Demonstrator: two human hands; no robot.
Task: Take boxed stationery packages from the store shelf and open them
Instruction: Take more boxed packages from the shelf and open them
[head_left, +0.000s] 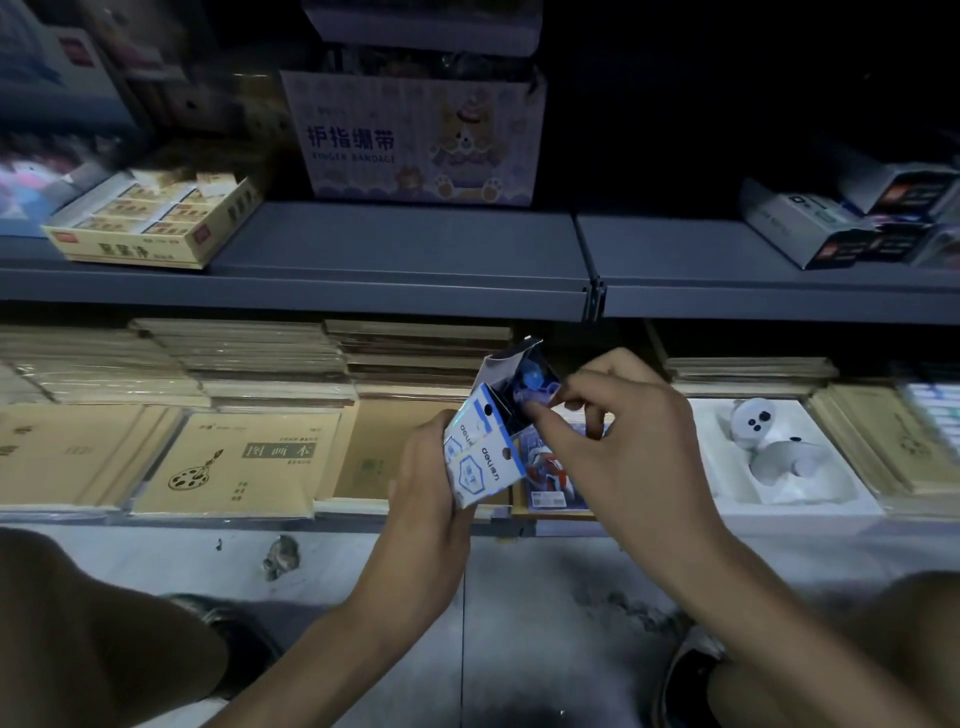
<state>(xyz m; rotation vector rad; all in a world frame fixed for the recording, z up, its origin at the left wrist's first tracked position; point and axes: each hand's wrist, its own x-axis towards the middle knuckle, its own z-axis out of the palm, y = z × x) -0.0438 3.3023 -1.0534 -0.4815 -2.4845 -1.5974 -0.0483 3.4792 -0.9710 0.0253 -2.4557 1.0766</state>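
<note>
Dimly lit, the store aisle has a grey metal upper shelf (395, 244) with a "Finger Bandage" carton (415, 140) at its back, a yellow open display box (150, 223) near its left front edge and grey-and-black boxes (831, 228) stacked at the right. A wide bare strip of this shelf lies between them. The lower shelf (208, 519) is packed edge to edge with stacks of kraft drawing books (244, 462) and a white tray (810, 506) holding a white toy (769, 441). Pale floor (519, 597) runs along the shelf front between the person's knees.

The small blue-and-white Deli box (478, 447) is held in the air just in front of the lower shelf, tilted, with its top flap (511, 358) up. The left hand (426, 478) wraps around its lower body. The right hand (623, 441) pinches a blue item (530, 384) at the open mouth with thumb and forefinger.
</note>
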